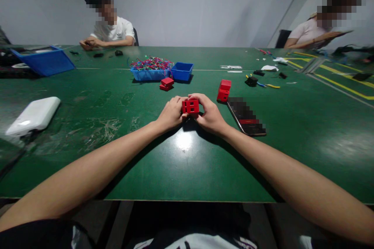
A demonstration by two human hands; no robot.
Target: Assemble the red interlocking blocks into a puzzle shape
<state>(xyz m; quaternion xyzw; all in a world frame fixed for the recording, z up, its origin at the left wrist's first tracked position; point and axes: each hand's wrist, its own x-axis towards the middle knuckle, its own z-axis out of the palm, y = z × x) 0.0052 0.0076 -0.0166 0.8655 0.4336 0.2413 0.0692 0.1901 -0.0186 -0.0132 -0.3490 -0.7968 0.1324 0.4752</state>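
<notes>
A small red block with square openings [191, 106] is held between my two hands just above the green table [163, 167]. My left hand [173, 113] grips its left side, and the fingers of my right hand [209, 113] curl round its top and right side. Beyond my left hand lie red pieces [166, 83], one on another. Past my right hand more red blocks [224, 90] stand beside a dark phone [247, 117].
A blue bin of coloured wires [150, 74] adjoins a smaller blue bin [182, 72]. At left are a white device [34, 116] and a tilted blue tray [46, 62]. Wire pieces and a black part [251, 81] lie at right. Two people sit across the table.
</notes>
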